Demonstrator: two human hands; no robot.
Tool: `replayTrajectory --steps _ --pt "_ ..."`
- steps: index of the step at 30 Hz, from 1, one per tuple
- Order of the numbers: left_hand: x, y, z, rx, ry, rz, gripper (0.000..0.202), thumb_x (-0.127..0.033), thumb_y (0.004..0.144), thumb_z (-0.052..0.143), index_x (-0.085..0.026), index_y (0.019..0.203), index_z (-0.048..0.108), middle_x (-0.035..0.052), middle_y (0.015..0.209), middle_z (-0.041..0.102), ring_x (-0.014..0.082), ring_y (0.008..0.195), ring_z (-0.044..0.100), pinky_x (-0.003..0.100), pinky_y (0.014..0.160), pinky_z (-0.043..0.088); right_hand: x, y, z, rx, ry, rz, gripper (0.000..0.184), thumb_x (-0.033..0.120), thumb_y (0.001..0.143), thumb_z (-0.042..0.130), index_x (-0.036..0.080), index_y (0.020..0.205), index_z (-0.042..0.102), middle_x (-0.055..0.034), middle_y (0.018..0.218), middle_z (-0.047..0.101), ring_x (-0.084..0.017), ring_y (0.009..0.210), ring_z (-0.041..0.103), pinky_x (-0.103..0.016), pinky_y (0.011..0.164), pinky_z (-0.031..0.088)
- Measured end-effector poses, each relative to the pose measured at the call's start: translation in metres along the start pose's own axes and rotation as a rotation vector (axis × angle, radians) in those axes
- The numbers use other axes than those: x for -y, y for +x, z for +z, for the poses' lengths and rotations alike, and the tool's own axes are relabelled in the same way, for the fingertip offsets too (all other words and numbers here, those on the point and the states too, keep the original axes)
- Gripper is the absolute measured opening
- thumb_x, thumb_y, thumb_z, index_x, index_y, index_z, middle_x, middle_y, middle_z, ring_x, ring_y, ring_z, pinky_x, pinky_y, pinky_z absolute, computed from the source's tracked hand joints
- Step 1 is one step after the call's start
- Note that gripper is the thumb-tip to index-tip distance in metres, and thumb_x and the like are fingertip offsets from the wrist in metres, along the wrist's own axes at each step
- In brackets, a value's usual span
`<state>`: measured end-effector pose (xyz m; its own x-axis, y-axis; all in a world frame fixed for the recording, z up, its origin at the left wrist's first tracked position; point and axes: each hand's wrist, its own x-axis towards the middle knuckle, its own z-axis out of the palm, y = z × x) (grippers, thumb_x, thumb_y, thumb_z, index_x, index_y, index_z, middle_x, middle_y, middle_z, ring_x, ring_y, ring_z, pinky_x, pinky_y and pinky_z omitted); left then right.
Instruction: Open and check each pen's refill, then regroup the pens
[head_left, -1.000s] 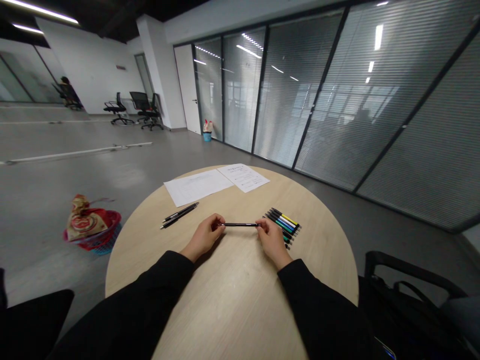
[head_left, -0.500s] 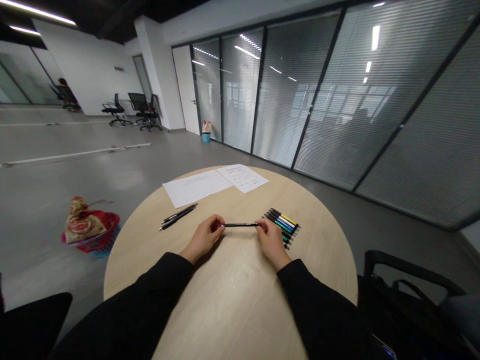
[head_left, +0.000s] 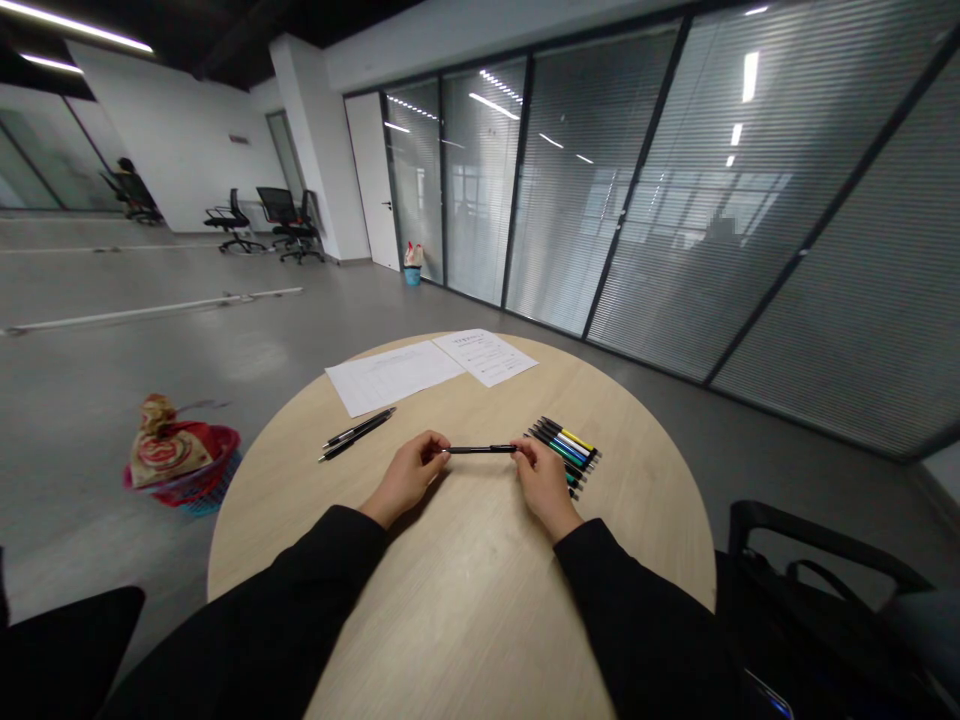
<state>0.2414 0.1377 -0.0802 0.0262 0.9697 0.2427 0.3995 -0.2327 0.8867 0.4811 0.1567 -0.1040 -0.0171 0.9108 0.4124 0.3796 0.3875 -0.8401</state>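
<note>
A slim black pen (head_left: 481, 450) is stretched level between my two hands, above the middle of the round table. My left hand (head_left: 411, 474) pinches its left end between thumb and fingers. At the other end, the fingertips of my right hand (head_left: 541, 482) close on the pen, hiding its tip. Just beyond my right hand lies a row of several pens (head_left: 566, 445) with yellow, white, blue, green and black barrels, partly covered by that hand. Black pens (head_left: 358, 432) rest side by side to the left, apart from my left hand.
Two printed paper sheets (head_left: 397, 374) lie at the table's far side. The wooden tabletop (head_left: 457, 600) has a rounded edge. A basket (head_left: 184, 480) holding a paper bag stands on the floor at left. A black chair (head_left: 817, 560) is close on the right.
The pen has rolled slightly between my fingers, and its clip now shows along the upper edge near the right end. Both hands have stayed in place.
</note>
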Motion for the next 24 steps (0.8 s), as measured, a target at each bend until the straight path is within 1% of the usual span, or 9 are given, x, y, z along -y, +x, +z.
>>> replayTrajectory --steps 6,13,18,24 --pt "0.002 0.0005 -0.0006 0.003 0.023 -0.008 0.022 -0.038 0.081 0.063 -0.017 0.088 0.061 0.0012 0.075 0.061 0.016 0.067 0.055 0.028 0.064 0.041 -0.002 0.0003 0.0002 -0.001 0.01 -0.001 0.026 0.025 0.084 0.054 0.017 0.099 0.073 -0.0075 0.091 0.075 -0.022 0.079 0.068 -0.033 0.077 0.053" --pt "0.0014 0.0003 -0.0005 0.006 0.024 -0.011 0.023 -0.04 0.084 0.06 -0.017 0.087 0.062 0.0004 0.072 0.06 0.015 0.063 0.053 0.027 0.06 0.041 -0.0006 0.0004 -0.001 -0.009 -0.019 -0.027 0.029 0.024 0.086 0.054 0.016 0.105 0.074 -0.0111 0.104 0.075 -0.025 0.096 0.069 -0.037 0.087 0.053" --pt "0.0041 0.0008 -0.0003 0.014 0.017 -0.015 0.026 -0.043 0.086 0.059 -0.017 0.086 0.061 0.0014 0.074 0.061 0.0152 0.064 0.055 0.027 0.061 0.043 0.0013 0.0002 -0.002 -0.019 -0.027 -0.037 0.028 0.024 0.086 0.055 0.017 0.104 0.075 -0.011 0.104 0.076 -0.025 0.097 0.069 -0.037 0.088 0.053" --pt "0.0011 -0.0003 -0.0006 0.026 0.0 -0.031 0.03 -0.047 0.087 0.057 -0.017 0.085 0.06 0.002 0.075 0.062 0.0158 0.065 0.056 0.027 0.061 0.044 0.001 0.0002 -0.0013 0.002 -0.005 -0.032 0.028 0.024 0.085 0.054 0.017 0.102 0.076 -0.0096 0.097 0.076 -0.024 0.09 0.07 -0.036 0.085 0.054"
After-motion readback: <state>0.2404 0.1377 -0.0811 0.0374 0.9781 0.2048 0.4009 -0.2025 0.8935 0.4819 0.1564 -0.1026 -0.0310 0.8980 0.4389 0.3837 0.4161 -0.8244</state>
